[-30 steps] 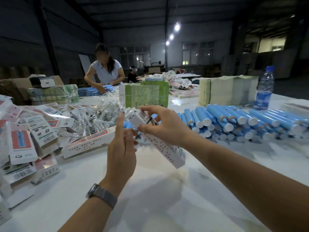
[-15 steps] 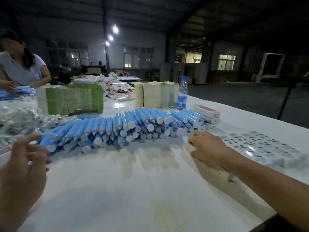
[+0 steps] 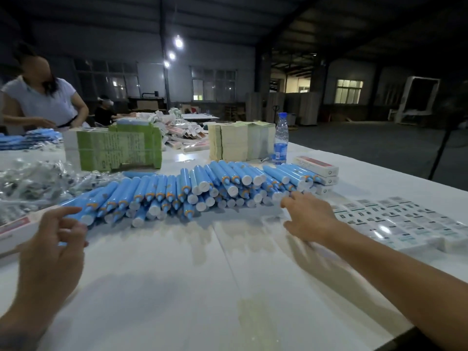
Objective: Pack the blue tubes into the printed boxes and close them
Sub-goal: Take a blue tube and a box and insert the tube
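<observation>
Beside the blue tubes (image 3: 202, 188), right hand (image 3: 307, 216) now box-free, both hands relaxed, left hand (image 3: 54, 239) empty.

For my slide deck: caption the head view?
Right hand reaches toward piled blue tubes on a white table.

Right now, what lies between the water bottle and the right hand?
In the head view, stacked blue tubes lie between the water bottle and the right hand.

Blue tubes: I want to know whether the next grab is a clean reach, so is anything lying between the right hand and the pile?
Nothing visible does. The right hand hovers with fingers extended at the near right edge of the blue tubes, only bare white table around it. The sticker sheet lies off to its right.
</observation>
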`<state>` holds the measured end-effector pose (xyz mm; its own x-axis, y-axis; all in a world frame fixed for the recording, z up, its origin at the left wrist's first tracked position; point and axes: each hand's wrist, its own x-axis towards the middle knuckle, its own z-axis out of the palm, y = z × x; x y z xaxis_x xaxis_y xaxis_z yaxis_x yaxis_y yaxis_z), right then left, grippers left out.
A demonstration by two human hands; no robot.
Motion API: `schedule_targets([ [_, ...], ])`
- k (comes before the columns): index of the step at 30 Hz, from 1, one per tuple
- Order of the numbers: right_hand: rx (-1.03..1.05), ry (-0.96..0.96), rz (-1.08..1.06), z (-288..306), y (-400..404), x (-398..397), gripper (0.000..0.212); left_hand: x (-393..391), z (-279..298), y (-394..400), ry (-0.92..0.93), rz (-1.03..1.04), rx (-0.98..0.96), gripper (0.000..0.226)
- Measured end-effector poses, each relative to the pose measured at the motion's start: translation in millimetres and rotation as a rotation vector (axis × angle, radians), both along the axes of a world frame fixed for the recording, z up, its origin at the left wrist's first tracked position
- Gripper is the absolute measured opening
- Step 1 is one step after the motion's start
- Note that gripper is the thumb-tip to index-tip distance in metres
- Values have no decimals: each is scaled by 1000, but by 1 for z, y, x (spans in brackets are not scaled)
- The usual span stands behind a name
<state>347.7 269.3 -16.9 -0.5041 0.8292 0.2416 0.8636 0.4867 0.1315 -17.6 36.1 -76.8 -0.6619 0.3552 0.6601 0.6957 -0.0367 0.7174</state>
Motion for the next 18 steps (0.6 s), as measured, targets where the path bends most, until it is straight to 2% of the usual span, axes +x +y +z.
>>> schedule_targets([
  [6, -155, 438, 575, -13, -70, -139, 28, 26, 12, -4, 162, 18, -28, 15],
  [11, -341, 724, 725, -25, -119, -249, 20, 23, 14, -7, 147, 149, -96, 23],
  [12, -357, 717, 737, -32, -125, -263, 21, 20, 13, -8, 138, 175, -121, 23],
  [15, -223, 454, 825, -56, -132, -281, 27, 12, 12, -12, 102, 240, -221, 26],
  [18, -101, 457, 862, -65, -131, -285, 22, 6, 14, -15, 65, 284, -315, 25],
])
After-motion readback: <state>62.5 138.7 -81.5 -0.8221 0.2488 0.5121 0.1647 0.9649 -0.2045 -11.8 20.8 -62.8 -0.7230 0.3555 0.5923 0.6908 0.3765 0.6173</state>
